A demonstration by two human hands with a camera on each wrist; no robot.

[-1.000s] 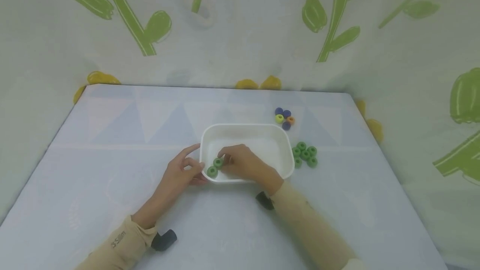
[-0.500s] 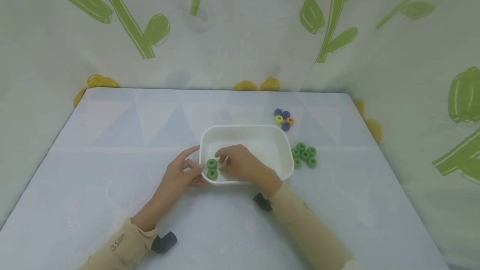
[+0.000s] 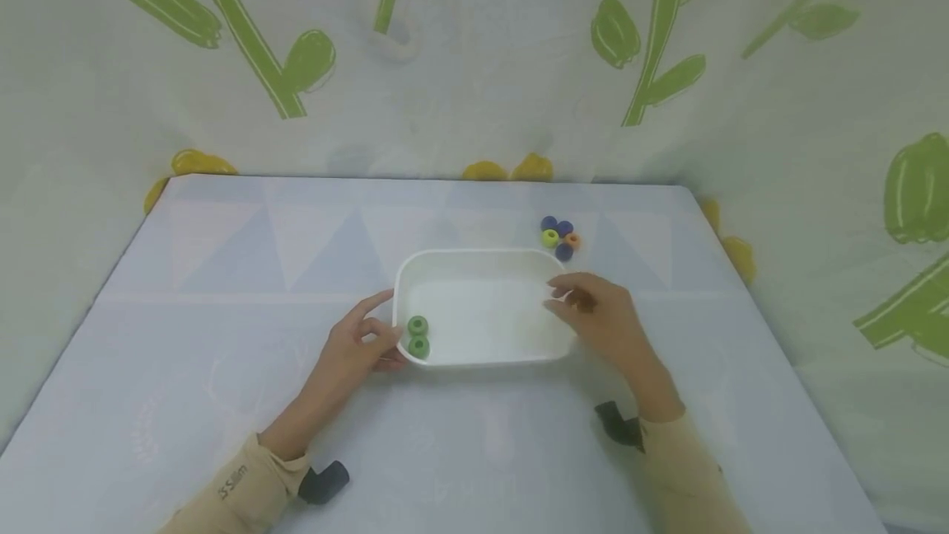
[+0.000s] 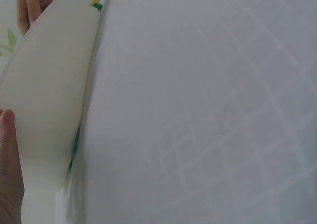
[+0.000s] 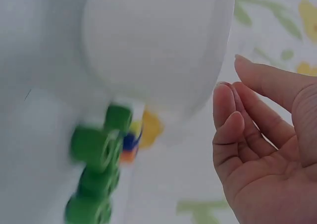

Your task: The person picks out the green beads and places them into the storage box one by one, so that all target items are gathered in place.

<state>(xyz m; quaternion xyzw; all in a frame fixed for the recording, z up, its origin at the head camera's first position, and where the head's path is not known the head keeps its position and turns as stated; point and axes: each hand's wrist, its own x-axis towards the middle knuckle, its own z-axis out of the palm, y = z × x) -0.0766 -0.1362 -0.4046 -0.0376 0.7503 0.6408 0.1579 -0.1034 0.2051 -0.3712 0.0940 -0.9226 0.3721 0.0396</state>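
Two green beads (image 3: 418,335) with holes lie at the left end of a shallow white plastic tray (image 3: 485,363). My left hand (image 3: 354,347) grips the tray's left edge, thumb at the rim. In the left wrist view, only the thumb (image 4: 9,159) shows against the tray's side. Over the tray's right end is my right hand (image 3: 604,316), its fingers loosely bent and holding nothing. The right wrist view shows a gap between thumb and fingertips. Several more green beads (image 5: 94,147) appear there, blurred, beside the tray; my right hand hides them in the head view.
Behind the tray's right corner lies a small group of purple, orange and yellow-green beads (image 3: 550,238). A pale patterned cloth (image 3: 259,336) covers the table, and a wall with printed plants (image 3: 482,97) stands beyond its far edge.
One green bead now rests against the other in the tray's left end, released by my right hand. That hand has moved right, to the tray's right edge. The left hand stays put.
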